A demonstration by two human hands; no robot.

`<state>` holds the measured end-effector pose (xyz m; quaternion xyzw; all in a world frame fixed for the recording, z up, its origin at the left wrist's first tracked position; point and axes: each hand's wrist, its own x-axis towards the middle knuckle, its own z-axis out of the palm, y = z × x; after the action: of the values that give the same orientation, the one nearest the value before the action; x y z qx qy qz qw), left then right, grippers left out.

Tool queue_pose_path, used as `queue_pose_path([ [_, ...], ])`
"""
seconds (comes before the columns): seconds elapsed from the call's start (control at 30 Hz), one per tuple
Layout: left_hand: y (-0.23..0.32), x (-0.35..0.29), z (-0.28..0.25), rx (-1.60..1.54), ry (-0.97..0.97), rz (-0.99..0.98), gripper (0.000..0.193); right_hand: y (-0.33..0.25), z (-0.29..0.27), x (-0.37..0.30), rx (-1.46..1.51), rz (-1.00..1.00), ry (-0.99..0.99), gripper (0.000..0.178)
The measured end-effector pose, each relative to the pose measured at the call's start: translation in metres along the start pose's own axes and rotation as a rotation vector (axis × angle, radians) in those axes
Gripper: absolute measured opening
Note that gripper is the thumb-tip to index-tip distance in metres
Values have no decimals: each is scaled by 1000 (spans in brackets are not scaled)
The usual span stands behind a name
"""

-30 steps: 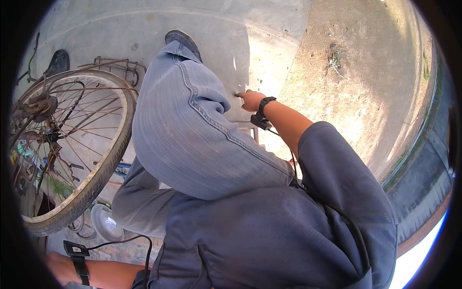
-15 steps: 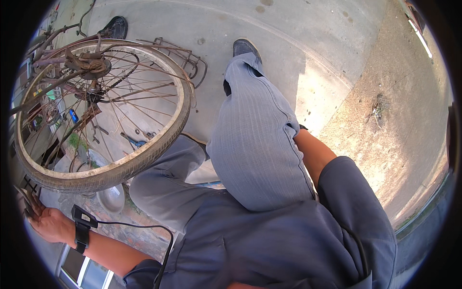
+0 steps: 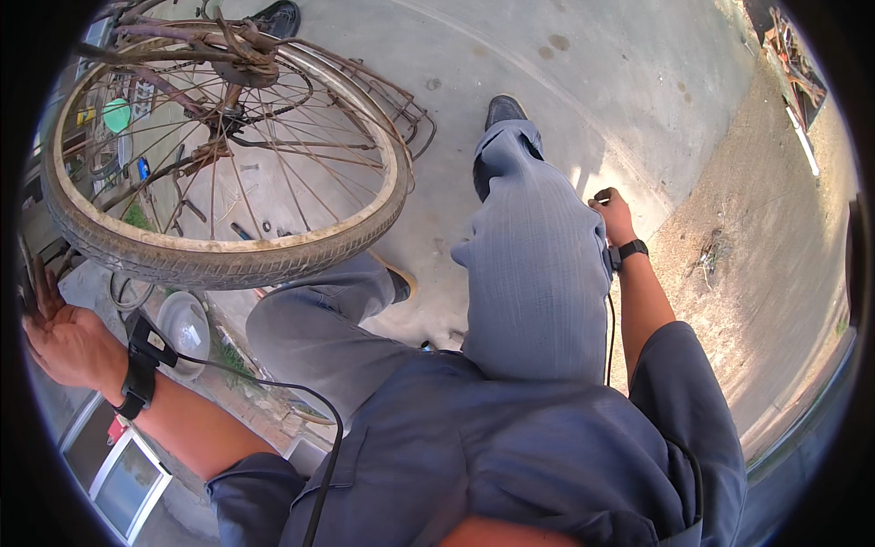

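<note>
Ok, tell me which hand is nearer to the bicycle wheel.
Left. The left hand is just off the lower left of the bicycle wheel; the right hand is well to its right, beyond the right leg.

Grey concrete slab [image 3: 638, 55] underfoot, couple of dark stains [image 3: 558, 42]. Brown dirt ground [image 3: 756, 237] butts up to it on the right, dry twigs [image 3: 709, 260] on top. Hard sun: bright patch where slab meets dirt, most of the slab shaded. White-framed pane [image 3: 133, 483] low left, window or door, can't tell from here. Scrap heap [image 3: 797, 59] upper right, white strip [image 3: 803, 141] near it.
</note>
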<state>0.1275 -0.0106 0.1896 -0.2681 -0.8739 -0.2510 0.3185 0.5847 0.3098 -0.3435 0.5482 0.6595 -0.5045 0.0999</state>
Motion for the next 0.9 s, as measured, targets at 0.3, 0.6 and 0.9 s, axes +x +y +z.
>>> queue_pose_path([
  [0.3, -24, -8, 4, -410, 90, 65, 37, -314, -121, -100, 376, -817, 145, 33],
  [0.6, -38, -7, 12, -1144, 5, 25, 41, -574, -14, -272, 327, -2095, -207, 27],
  [0.9, -57, -3, 25, -1357, -33, 131, 16, -628, 55, -281, -6, -2170, -221, 19],
])
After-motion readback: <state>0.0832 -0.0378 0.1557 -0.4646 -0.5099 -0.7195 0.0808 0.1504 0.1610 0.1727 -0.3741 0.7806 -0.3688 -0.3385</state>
